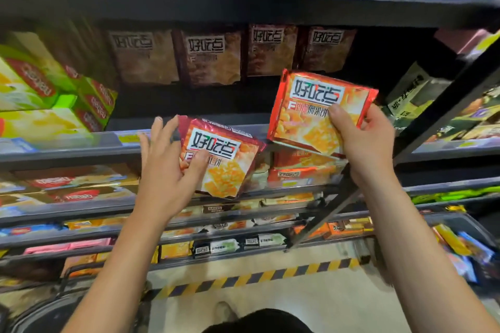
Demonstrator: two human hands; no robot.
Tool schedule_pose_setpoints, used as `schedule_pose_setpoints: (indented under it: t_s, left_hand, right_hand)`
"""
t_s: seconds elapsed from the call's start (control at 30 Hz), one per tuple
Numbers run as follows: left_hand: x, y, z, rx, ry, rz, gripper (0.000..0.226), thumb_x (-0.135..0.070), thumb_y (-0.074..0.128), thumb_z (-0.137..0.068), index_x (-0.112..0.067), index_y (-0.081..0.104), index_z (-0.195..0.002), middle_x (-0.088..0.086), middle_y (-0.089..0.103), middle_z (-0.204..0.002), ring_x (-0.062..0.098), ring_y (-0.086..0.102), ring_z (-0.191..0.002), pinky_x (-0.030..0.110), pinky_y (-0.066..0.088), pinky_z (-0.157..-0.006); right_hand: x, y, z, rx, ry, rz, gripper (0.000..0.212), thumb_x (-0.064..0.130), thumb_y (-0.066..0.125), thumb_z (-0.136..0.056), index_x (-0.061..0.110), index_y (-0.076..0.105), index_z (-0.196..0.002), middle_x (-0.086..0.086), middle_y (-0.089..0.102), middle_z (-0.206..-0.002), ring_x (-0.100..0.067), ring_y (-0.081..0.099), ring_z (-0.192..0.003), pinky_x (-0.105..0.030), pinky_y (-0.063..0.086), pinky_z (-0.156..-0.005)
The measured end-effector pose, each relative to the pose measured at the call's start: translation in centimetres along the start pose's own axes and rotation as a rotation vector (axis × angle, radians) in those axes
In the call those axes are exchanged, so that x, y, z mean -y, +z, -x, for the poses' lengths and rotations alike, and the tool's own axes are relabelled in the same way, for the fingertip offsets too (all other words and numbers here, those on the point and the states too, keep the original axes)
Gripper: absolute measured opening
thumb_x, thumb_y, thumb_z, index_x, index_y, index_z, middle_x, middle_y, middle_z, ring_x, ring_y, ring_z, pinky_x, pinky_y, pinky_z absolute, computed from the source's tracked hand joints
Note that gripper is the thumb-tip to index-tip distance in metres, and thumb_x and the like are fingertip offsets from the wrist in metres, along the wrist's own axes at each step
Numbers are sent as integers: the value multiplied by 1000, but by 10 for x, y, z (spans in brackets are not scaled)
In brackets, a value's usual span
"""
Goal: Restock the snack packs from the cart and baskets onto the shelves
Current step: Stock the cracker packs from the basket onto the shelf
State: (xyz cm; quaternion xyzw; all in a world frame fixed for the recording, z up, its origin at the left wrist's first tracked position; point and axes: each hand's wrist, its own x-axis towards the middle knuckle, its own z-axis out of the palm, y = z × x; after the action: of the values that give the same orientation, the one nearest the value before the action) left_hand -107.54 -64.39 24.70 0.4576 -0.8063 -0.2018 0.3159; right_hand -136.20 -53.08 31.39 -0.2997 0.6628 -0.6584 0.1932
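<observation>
The left hand (pixel 167 173) is pinching a dark red snack pack (pixel 220 158), tilted, top edge up-left; the right hand (pixel 364 140) is pinching an orange-red pack (pixel 316 111), face toward the camera, before the dark shelf (pixel 189 140) over a striped floor (pixel 257 277).

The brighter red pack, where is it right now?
The bright red pack is right of centre in the head view, gripped by the right hand in front of the shelf's dark gap, above and right of the darker pack in the left hand.
</observation>
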Motion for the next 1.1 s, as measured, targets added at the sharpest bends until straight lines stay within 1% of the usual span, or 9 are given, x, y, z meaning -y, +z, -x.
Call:
schedule_pose_setpoints:
  t_s: [0.1, 0.33, 0.43, 0.5, 0.63, 0.77, 0.87, 0.93, 1.1]
  left_hand:
    - [2, 2, -2, 9, -2, -9, 51, -66, 33, -96, -24, 62, -100, -2, 31, -164, 15, -1, -158, 46, -9, -127]
    - [3, 1, -3, 42, -18, -25, 51, -69, 28, -94, -30, 60, -103, -6, 26, -165, 10, -3, -157, 44, -11, -126]
    - [8, 2, -2, 32, 20, -55, 59, -70, 29, -94, -23, 63, -105, -2, 26, -166, 14, -3, -158, 44, -10, -126]
    - [10, 5, -1, 4, 62, -63, 62, -68, 31, -96, -17, 64, -107, 1, 28, -165, 19, 0, -159, 46, -8, -126]
    - [16, 7, -1, -31, 113, -64, 65, -67, 35, -98, -10, 66, -105, 4, 33, -163, 17, 0, -159, 44, -9, -125]
    - [15, 7, -3, -36, 105, -40, 64, -65, 38, -96, -9, 68, -105, 3, 33, -163, 9, -6, -157, 40, -11, -124]
    - [14, 8, -2, -43, 100, -41, 62, -64, 40, -96, -10, 69, -105, 2, 34, -163, 12, -4, -158, 42, -10, -125]
    - [13, 7, -3, -41, 87, -38, 62, -66, 39, -96, -13, 69, -105, 1, 34, -163, 12, -4, -158, 41, -11, -124]
    - [11, 4, -3, -23, 64, -23, 58, -66, 38, -96, -18, 69, -105, -3, 33, -163, 8, -5, -157, 42, -9, -125]
  right_hand:
    - [8, 15, -14, 4, -18, 2, 22, 24, 73, -96, 14, 67, -115, -2, 78, -107, -16, 76, -97, -33, 63, -81]
    - [21, 45, -61, -19, -71, 148, 13, 17, 77, -90, 24, 68, -95, 5, 76, -94, -3, 74, -82, -23, 59, -73]
    - [9, 62, -88, -47, -39, 209, 20, 6, 78, -85, 17, 64, -95, 8, 67, -81, 0, 63, -67, -17, 50, -64]
    - [-5, 72, -103, -63, -1, 224, 22, 10, 80, -87, 10, 64, -103, 3, 66, -85, -6, 63, -74, -11, 48, -61]
    - [-14, 88, -123, -64, 9, 237, 41, 21, 80, -89, 1, 66, -122, -3, 70, -109, -18, 68, -100, -30, 57, -85]
    - [-7, 102, -142, 28, -108, 490, 57, 41, 72, -94, 9, 59, -139, -9, 62, -141, -25, 57, -129, -35, 44, -110]
    - [-8, 103, -154, 148, -18, 397, 56, 23, 81, -88, 6, 60, -138, -11, 64, -137, -26, 60, -126, -44, 47, -110]
    - [-13, 101, -160, 244, 28, 407, 69, 21, 89, -77, 9, 59, -138, -9, 66, -135, -26, 61, -125, -46, 48, -110]
    - [-7, 102, -153, 356, 23, 896, 88, 39, 74, -92, 13, 25, -160, -10, 32, -165, -30, 33, -150, -40, 27, -123]
